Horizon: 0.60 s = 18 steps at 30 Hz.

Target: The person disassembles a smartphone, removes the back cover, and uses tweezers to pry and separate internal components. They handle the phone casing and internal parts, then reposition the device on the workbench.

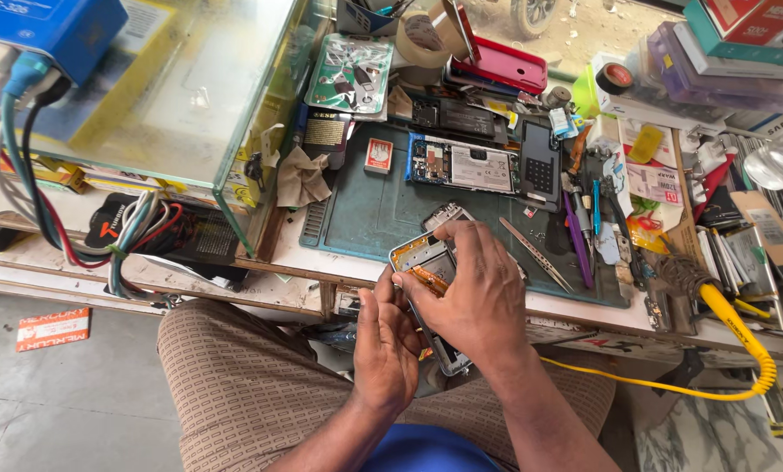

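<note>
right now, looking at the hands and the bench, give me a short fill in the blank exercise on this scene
1. Both hands, left hand and right hand, hold an opened ____ with its back cover off.
2. The second opened phone with a white battery lies on the dark green ____.
3. The soldering iron's coiled cable at the bench's right edge is ____ in colour.
4. The metal tweezers lie on the mat, ____ by either hand.

Missing words: phone; mat; yellow; untouched

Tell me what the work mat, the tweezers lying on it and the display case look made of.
Work mat: likely rubber or silicone, matte teal with moulded ridges. Tweezers: bare metal, thin with a dull silver sheen. Display case: glass, see-through with greenish edges.
</note>
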Each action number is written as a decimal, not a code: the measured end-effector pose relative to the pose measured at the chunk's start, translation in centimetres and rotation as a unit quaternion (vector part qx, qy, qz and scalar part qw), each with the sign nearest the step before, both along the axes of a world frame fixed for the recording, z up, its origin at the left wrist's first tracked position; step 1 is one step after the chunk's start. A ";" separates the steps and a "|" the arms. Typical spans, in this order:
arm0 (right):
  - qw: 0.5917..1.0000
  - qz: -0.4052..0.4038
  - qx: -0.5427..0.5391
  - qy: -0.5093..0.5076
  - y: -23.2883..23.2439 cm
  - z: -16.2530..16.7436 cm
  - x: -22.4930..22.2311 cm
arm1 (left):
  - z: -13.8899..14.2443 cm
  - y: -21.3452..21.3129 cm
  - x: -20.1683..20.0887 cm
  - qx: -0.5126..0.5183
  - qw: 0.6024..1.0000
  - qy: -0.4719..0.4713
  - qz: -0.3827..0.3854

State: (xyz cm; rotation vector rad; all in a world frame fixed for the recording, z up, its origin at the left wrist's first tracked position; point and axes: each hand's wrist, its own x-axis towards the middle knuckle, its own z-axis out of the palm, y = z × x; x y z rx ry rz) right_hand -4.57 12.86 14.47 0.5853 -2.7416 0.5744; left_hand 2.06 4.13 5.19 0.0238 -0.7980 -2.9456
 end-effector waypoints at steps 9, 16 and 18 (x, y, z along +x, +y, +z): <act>1.000 -0.010 -0.008 -0.019 3.1 0.2 2.5 | 0.5 -1.0 -1.0 0.034 0.999 0.005 0.030; 0.999 -0.018 -0.017 -0.039 5.9 -1.9 5.7 | 0.6 -1.8 -1.8 0.031 0.997 -0.025 0.062; 0.999 -0.024 -0.024 -0.040 6.2 -2.6 5.9 | 0.7 -1.6 -1.8 0.029 0.998 -0.017 0.056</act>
